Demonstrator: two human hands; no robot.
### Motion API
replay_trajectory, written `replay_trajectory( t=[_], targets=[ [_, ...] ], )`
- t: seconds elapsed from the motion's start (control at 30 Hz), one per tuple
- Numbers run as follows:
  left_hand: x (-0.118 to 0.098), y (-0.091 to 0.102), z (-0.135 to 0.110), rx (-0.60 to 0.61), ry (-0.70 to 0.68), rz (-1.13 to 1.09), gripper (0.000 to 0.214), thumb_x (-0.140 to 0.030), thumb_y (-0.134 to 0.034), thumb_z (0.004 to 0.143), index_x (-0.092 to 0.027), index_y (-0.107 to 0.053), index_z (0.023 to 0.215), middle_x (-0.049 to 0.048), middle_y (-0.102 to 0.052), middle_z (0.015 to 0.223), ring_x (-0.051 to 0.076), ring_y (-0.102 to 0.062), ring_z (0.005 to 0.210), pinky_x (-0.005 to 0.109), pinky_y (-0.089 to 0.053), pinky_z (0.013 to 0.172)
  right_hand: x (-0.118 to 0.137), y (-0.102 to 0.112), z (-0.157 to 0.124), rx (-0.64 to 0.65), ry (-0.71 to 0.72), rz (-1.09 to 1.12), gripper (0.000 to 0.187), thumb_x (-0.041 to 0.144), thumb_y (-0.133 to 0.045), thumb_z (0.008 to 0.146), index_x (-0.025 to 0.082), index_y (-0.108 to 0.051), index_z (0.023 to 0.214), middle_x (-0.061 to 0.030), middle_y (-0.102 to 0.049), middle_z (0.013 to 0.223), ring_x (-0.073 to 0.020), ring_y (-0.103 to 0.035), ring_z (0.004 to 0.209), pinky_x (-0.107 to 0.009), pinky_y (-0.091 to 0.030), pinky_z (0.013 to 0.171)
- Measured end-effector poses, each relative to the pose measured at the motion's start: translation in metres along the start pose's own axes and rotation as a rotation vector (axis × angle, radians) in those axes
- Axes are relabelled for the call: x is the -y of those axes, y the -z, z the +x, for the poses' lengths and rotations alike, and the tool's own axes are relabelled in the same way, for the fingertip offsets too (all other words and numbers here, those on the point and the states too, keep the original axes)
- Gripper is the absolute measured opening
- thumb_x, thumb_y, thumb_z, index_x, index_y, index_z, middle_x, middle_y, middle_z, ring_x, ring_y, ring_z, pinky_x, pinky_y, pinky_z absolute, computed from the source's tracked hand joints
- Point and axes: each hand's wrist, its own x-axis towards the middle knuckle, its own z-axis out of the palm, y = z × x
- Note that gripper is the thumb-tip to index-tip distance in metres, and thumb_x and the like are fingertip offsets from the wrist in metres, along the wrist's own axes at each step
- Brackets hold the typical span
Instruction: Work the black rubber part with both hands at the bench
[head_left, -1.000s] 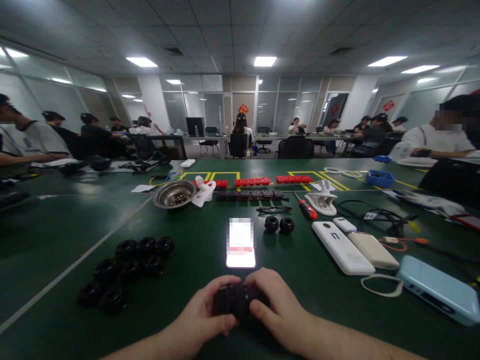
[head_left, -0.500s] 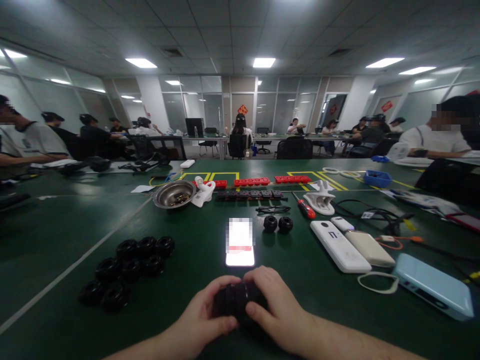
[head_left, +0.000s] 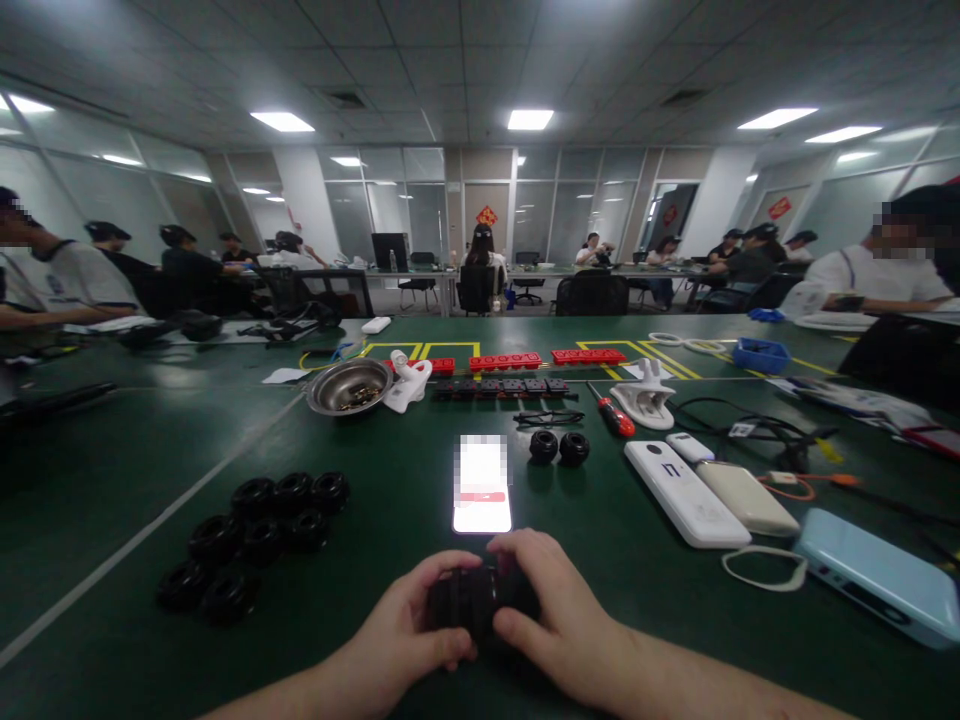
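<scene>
Near the table's front edge, my left hand [head_left: 405,625] and my right hand [head_left: 559,615] close from either side round a black, tyre-like wheel part [head_left: 471,598]. Fingers cover much of it, and I cannot tell whether it is one piece or two pressed together. Just beyond my hands lies a phone [head_left: 482,515] with a bright screen. Two black wheels [head_left: 559,448] stand side by side to its right. On the left, several black wheel parts [head_left: 262,538] with hollow centres lie in a cluster.
Farther back are a metal bowl [head_left: 350,388] of small brass-coloured parts, red plastic strips [head_left: 505,361], a black strip [head_left: 501,390] and a screwdriver [head_left: 616,412]. To the right lie a white power bank [head_left: 684,497], a light-blue power bank [head_left: 877,575] and cables. People sit at surrounding tables.
My hands keep their grip on the black wheel part, with the right hand shifted very slightly. The camera view has turned a little; the table things stay put.
</scene>
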Motion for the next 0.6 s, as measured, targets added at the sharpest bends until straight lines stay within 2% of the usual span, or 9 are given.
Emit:
replay_trajectory(
  t=[0.07,0.13,0.23,0.33,0.53,0.6],
  targets=[
    [-0.001,-0.002,-0.001,-0.014,0.012,0.003,0.059,-0.027,-0.076,0.049,-0.020,-0.049,0.101,0.0044,-0.056,0.093,0.012,-0.057,0.064,0.021,-0.041,0.051,-0.003,-0.002,0.000,0.019,-0.061,-0.007,0.029,0.044,-0.044,0.078,0.017,-0.052,0.085,-0.0038,-0.053,0.077,-0.0183,-0.047,0.071,-0.032,-0.038,0.064],
    [-0.002,-0.002,-0.001,-0.014,0.016,0.019,0.059,-0.028,-0.075,0.051,-0.020,-0.047,0.103,0.0052,-0.056,0.096,0.013,-0.058,0.066,0.023,-0.042,0.053,-0.002,-0.002,0.000,0.042,-0.061,-0.019,0.026,0.041,-0.044,0.079,0.017,-0.053,0.080,-0.0032,-0.053,0.073,-0.0175,-0.047,0.069,-0.031,-0.038,0.063],
    [-0.002,0.002,0.001,0.012,0.008,0.042,0.053,-0.040,-0.066,0.061,-0.017,-0.046,0.104,0.0064,-0.060,0.085,0.014,-0.059,0.061,0.025,-0.042,0.052,0.005,0.002,-0.001,0.046,0.030,-0.019,0.027,0.037,-0.051,0.076,0.016,-0.052,0.094,-0.0057,-0.055,0.084,-0.0189,-0.048,0.076,-0.033,-0.039,0.069],
    [-0.001,0.004,0.002,0.039,-0.015,0.045,0.053,-0.047,-0.063,0.062,-0.015,-0.047,0.101,0.0050,-0.061,0.074,0.014,-0.058,0.056,0.024,-0.040,0.049,0.011,0.005,-0.002,0.046,0.106,-0.021,0.033,0.033,-0.054,0.074,0.017,-0.047,0.102,-0.0069,-0.054,0.092,-0.0199,-0.048,0.082,-0.035,-0.037,0.074],
    [0.000,0.000,-0.001,0.031,-0.005,0.037,0.059,-0.035,-0.074,0.052,-0.018,-0.048,0.102,0.0068,-0.057,0.093,0.013,-0.057,0.064,0.024,-0.040,0.053,0.002,-0.001,0.000,0.032,-0.006,-0.029,0.031,0.046,-0.043,0.077,0.017,-0.052,0.086,-0.0042,-0.054,0.077,-0.0192,-0.047,0.071,-0.034,-0.038,0.065],
    [0.000,0.000,-0.001,0.020,-0.006,0.038,0.059,-0.037,-0.073,0.053,-0.018,-0.047,0.103,0.0072,-0.057,0.093,0.013,-0.057,0.064,0.024,-0.040,0.053,0.001,-0.001,0.000,0.055,0.002,-0.026,0.032,0.046,-0.043,0.078,0.017,-0.053,0.086,-0.0047,-0.054,0.077,-0.0192,-0.047,0.071,-0.034,-0.038,0.066]
  ],
)
